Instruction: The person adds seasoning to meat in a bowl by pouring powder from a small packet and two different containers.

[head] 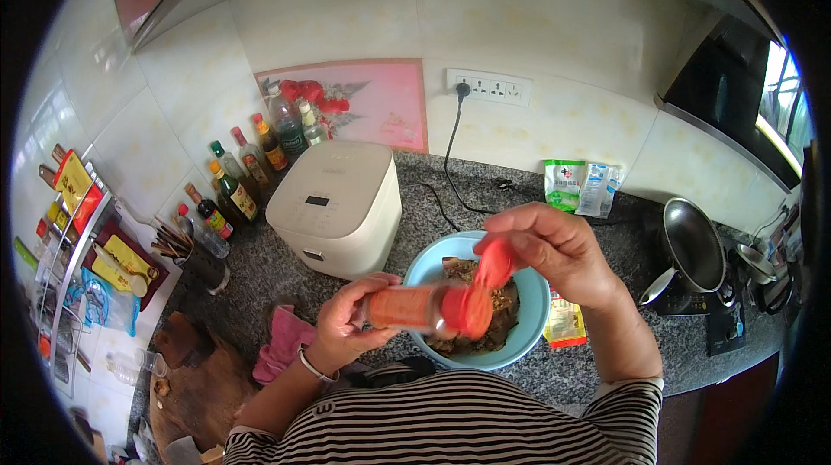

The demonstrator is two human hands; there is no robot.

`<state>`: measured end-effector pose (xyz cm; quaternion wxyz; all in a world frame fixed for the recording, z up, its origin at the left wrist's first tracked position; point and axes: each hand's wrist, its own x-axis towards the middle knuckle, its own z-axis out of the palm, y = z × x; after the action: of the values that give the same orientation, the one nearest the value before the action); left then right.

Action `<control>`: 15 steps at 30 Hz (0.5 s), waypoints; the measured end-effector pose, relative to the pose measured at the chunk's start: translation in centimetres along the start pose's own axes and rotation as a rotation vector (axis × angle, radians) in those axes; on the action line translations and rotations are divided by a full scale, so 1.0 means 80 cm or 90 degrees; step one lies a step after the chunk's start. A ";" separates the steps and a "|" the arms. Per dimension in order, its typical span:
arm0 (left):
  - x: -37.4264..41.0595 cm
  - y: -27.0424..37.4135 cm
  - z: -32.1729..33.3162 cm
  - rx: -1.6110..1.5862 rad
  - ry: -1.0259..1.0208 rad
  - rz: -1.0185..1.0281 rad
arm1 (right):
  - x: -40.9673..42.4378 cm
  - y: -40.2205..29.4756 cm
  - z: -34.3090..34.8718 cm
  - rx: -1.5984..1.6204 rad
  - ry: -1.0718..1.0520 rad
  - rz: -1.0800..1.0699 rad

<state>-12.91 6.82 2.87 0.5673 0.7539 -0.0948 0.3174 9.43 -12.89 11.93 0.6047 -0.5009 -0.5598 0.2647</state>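
Observation:
My left hand (347, 322) grips a clear spice jar (406, 308) around its body. An orange-red powder fills much of the jar, which lies on its side in the air with its red cap (464, 312) toward the right. In my right hand (558, 254), thumb and fingers pinch a red lid (496, 263) at the jar's mouth; motion blur hides whether lid and cap are joined. Both hands are above a light blue basin (540, 315). Dark brown pieces of food (503, 315), with pale bits on top, lie in it, partly hidden by the jar.
A white rice cooker (337, 205) stands behind the basin, with several sauce bottles (237, 195) to its left. A pink cloth (285, 338) and a round wooden chopping board (201, 393) with a cleaver-like dark piece lie left. Seasoning packets (565, 322) and a wok (694, 244) are right.

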 end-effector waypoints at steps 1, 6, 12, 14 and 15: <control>0.001 0.000 -0.001 -0.048 -0.015 -0.007 | -0.001 -0.007 0.004 0.029 0.001 -0.015; -0.002 0.008 -0.002 -0.268 -0.054 0.003 | -0.013 -0.055 0.026 0.027 -0.074 -0.098; 0.024 0.042 0.010 -0.409 -0.151 0.077 | -0.033 -0.093 0.034 0.074 -0.234 -0.245; 0.030 0.047 0.014 -0.423 -0.179 0.084 | -0.039 -0.101 0.029 0.061 -0.283 -0.261; 0.027 0.049 0.013 -0.413 -0.179 0.094 | -0.035 -0.100 0.026 0.062 -0.311 -0.266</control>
<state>-12.82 5.01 7.05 0.7337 0.5623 -0.3222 0.2042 4.93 -17.56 17.72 0.5171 -0.2674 -0.7657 0.2736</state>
